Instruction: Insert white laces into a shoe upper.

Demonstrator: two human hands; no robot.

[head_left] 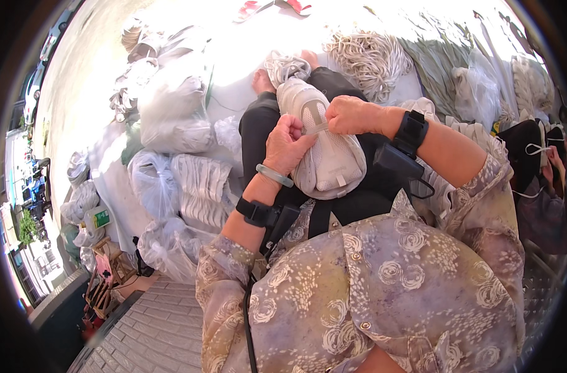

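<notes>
A pale beige sneaker [331, 165] lies on my lap between my thighs, its heel end toward me. Across its opening runs a short flat light shoelace [316, 129], stretched between my two hands. My left hand [286, 144] pinches one end with thumb and fingers at the shoe's left edge. Closed in a fist, my right hand [353, 116] grips the other end above the shoe's right side. The lace's ends are hidden inside my fingers. Beyond the sneaker's toe, a loose bundle of white laces [287, 67] rests between my lower legs.
A large heap of pale laces [370, 61] lies beyond my right knee. Stacked shoe uppers [201, 186] and plastic bags [176, 118] crowd the left. Grey-green strips [437, 71] spread at far right. Another person's hands [554, 163] work beside me at the right edge.
</notes>
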